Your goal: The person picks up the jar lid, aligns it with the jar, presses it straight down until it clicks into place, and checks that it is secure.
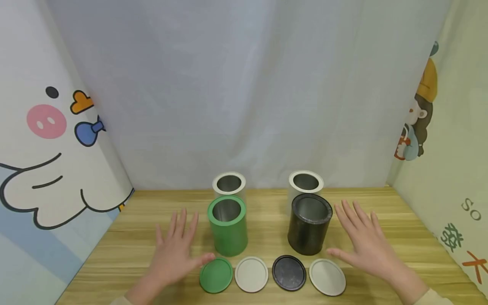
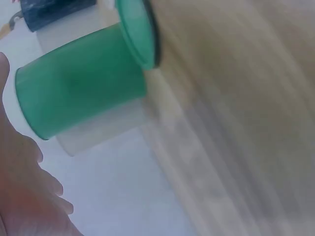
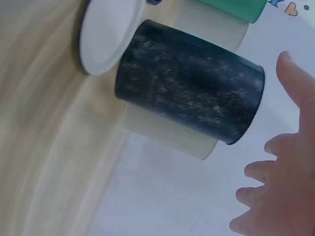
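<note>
Green canister (image 1: pixel 229 238) upright behind green lid (image 1: pixel 216 275)

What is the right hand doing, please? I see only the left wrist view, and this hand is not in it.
Observer: The right hand is beside the black can, fingers spread, holding nothing.
Operator: Thank you. I see a green lid; what is the complete row?
Observer: To its right follow a white lid, a black lid and a second white lid.
Operator: My view shows the green can from its side. Is it covered?
Observer: No, the head view shows its top open.
</note>
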The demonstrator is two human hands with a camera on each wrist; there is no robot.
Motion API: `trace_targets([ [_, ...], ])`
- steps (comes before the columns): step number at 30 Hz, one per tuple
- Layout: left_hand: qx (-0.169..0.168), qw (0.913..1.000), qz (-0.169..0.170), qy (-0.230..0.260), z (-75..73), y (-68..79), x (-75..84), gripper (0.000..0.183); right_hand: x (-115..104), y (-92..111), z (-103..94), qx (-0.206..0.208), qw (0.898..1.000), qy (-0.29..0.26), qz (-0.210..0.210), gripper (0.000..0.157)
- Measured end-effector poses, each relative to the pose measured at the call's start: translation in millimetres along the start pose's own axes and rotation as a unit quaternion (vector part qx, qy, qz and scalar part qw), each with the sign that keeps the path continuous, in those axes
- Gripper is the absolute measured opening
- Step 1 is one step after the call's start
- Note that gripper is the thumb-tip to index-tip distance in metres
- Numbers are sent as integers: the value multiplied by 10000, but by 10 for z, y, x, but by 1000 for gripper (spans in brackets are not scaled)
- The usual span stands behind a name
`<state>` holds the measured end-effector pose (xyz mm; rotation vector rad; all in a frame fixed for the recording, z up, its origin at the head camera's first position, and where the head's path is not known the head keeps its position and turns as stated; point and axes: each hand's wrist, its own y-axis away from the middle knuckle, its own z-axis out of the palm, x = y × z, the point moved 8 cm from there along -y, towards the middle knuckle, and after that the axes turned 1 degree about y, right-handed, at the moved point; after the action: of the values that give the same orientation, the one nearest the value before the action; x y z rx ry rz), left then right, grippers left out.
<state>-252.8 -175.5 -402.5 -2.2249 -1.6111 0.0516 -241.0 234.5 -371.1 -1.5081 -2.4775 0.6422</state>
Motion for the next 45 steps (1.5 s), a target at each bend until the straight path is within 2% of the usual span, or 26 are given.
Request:
trace_targets([
  [6,-35,10000,32,32,-120,-13,54,109,-187,-70,-118,62,9998,-111,-165,109],
  [16,-71,9999,154,-37,-145,1,112,110,-525,-194,-118,36,9977,-291,-614,105],
  [29,166,9985,523,-19,-207,49,217,110,-880,-306,57,-269,9929,-690,-926,101],
  [33,253,9975,646,-98,-207,74,233,110,-1012,-320,115,-224,9902,-781,-1132,100],
  [41,447,9947,920,-31,-104,164,236,110,-1269,-322,343,-284,9821,-1039,-1545,95],
  [45,423,9940,1010,-71,-18,199,231,112,-1338,-356,463,-248,9807,-1110,-1589,92],
])
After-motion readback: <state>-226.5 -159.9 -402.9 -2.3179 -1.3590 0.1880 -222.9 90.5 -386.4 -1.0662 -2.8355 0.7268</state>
